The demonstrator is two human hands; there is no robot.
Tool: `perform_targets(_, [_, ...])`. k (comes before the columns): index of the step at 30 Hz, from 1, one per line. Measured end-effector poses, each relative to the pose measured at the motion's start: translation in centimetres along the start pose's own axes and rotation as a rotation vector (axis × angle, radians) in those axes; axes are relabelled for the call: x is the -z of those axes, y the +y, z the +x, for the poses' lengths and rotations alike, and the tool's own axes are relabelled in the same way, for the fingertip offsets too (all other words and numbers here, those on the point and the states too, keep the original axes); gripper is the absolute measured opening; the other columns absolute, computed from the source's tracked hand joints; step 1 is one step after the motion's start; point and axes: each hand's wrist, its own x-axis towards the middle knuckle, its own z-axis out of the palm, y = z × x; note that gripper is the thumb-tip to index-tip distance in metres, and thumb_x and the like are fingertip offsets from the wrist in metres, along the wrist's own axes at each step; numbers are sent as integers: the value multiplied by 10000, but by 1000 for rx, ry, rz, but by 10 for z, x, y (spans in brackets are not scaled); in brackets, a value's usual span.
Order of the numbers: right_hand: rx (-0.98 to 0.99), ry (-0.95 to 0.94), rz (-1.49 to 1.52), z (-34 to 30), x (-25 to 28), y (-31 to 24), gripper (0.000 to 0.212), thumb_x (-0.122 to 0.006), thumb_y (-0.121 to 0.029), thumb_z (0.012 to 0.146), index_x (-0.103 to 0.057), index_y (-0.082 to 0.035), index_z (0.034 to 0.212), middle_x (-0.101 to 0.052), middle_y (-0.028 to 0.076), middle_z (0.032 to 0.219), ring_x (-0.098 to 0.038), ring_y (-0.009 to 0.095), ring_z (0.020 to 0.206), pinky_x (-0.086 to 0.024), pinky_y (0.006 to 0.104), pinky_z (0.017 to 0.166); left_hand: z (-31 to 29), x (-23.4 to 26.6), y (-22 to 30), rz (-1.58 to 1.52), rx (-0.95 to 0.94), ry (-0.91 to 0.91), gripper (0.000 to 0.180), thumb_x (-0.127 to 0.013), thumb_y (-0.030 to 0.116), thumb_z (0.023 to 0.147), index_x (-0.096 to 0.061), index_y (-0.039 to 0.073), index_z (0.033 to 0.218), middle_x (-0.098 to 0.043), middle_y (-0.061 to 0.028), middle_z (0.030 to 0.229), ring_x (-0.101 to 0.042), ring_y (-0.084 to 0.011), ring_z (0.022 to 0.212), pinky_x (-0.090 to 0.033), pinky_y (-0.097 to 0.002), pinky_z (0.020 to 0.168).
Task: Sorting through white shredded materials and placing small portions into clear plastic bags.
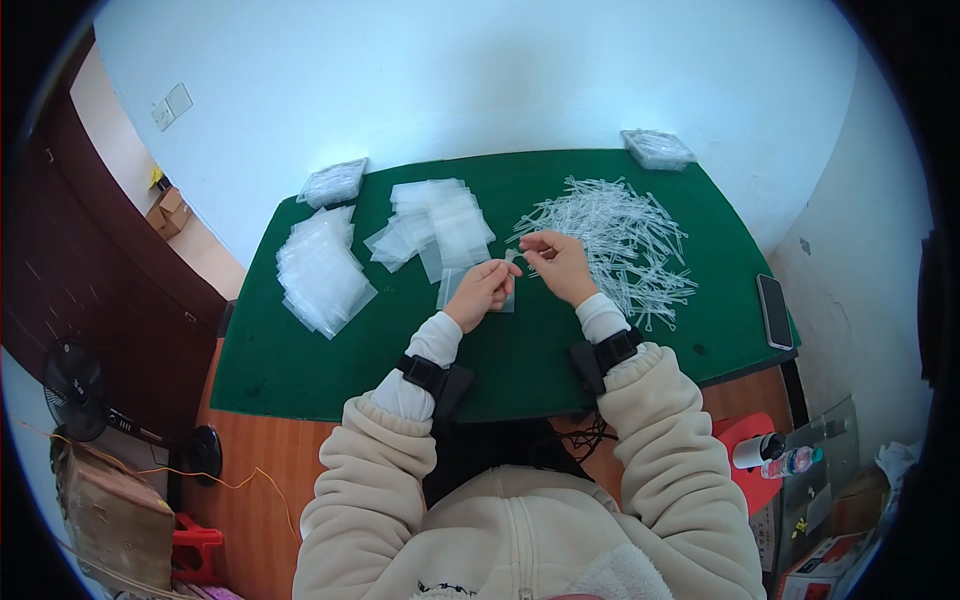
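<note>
My left hand (483, 290) pinches a small clear plastic bag (503, 296) by its top edge, over the green table mat (520, 350). My right hand (560, 263) holds a thin clear plastic stick (522, 247) at the bag's mouth. A big heap of the same clear sticks (615, 240) lies just right of my right hand. Loose empty bags (435, 222) are spread behind my left hand. A thicker pile of bags (320, 272) sits at the left of the mat.
Two bundles of clear packets rest at the back corners, one left (334, 182) and one right (656, 148). A dark phone (774, 310) lies at the mat's right edge. A fan (75, 390) and a cardboard box (110, 515) stand on the floor left.
</note>
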Motion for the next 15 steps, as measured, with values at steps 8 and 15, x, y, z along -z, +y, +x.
perform_targets(8, [61, -123, -837, -2, 16, 29, 95, -588, -74, 697, -657, -104, 755, -623, 67, 789, -563, 275, 779, -448, 374, 698, 4, 12, 0, -10, -82, 301, 213, -394, 221, 930, -525, 54, 911, -418, 43, 661, -299, -25, 505, -223, -173, 435])
perform_targets(15, [84, -150, -967, -8, 14, 20, 57, -582, -107, 709, -632, -112, 736, -594, 66, 778, -533, 275, 806, -425, 386, 704, 5, 13, -2, -27, -96, 309, 228, -385, 213, 931, -522, 35, 893, -408, 30, 638, -309, -36, 488, -237, -185, 423])
